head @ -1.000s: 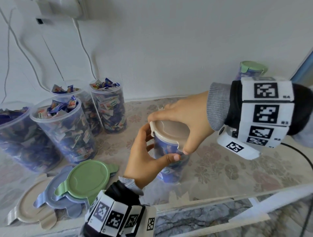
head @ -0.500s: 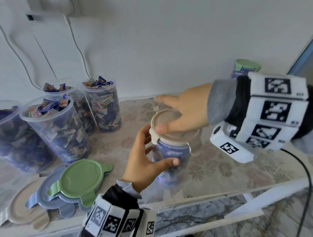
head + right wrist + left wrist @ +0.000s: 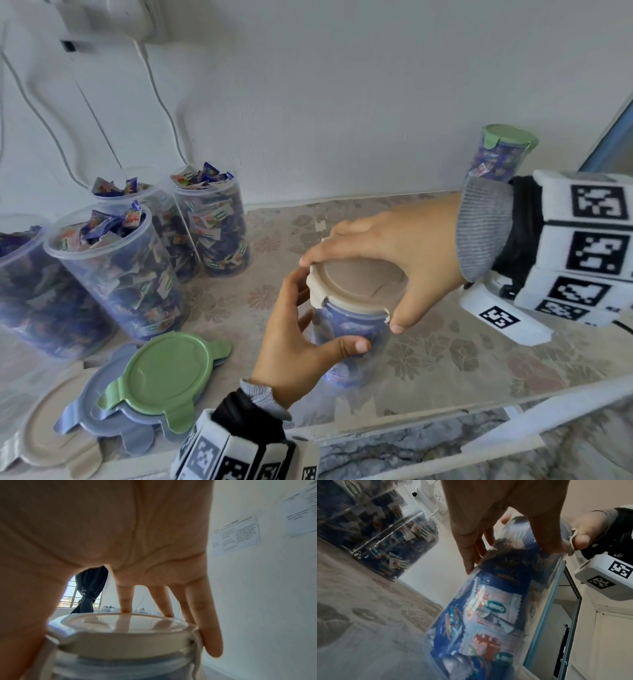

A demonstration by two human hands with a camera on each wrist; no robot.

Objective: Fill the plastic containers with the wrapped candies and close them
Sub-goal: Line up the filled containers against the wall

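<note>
Both hands (image 3: pixel 301 346) (image 3: pixel 394 253) on beige-lidded container (image 3: pixel 349 329).

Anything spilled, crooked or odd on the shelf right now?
Nothing spilled. The beige lid sits level on the held jar. Candies poke above the rims of three open jars, which may hinder lidding.
</note>
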